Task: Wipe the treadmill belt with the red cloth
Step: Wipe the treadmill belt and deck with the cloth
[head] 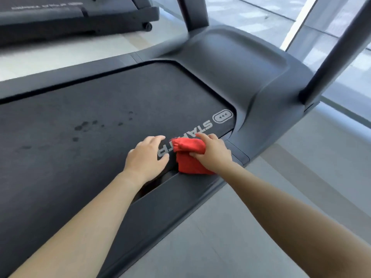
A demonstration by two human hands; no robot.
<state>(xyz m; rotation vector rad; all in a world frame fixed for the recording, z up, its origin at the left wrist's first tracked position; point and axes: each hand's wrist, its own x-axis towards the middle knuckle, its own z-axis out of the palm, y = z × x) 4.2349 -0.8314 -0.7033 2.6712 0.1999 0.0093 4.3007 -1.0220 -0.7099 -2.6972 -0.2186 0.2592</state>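
Right grip (214, 155): fingers curled round the red cloth (188, 164), holding it bunched and pressing it down.
Left grip (146, 157): held nothing. Palm down, fingers loosely spread on the treadmill belt (90, 101), just beside the cloth.
Cloth position: folded wad at the belt's near edge, lapping onto the side rail (176, 199), near the motor cover (241, 63), touching the tail of the START print (202, 127).
Key relation: nearly all the belt lay left of and beyond the cloth. The belt's long axis ran left-right across the view, front end at right.
Dirt: dark spots (86, 125) sat left of the left grip, well apart from the cloth.
Nearer hand: right, on the cloth itself.
Arm pose: both forearms reached forward, the right angled in from the right, wrist low.
Next need (judged): a leftward sweep along the belt toward the spots, cloth pressed flat.
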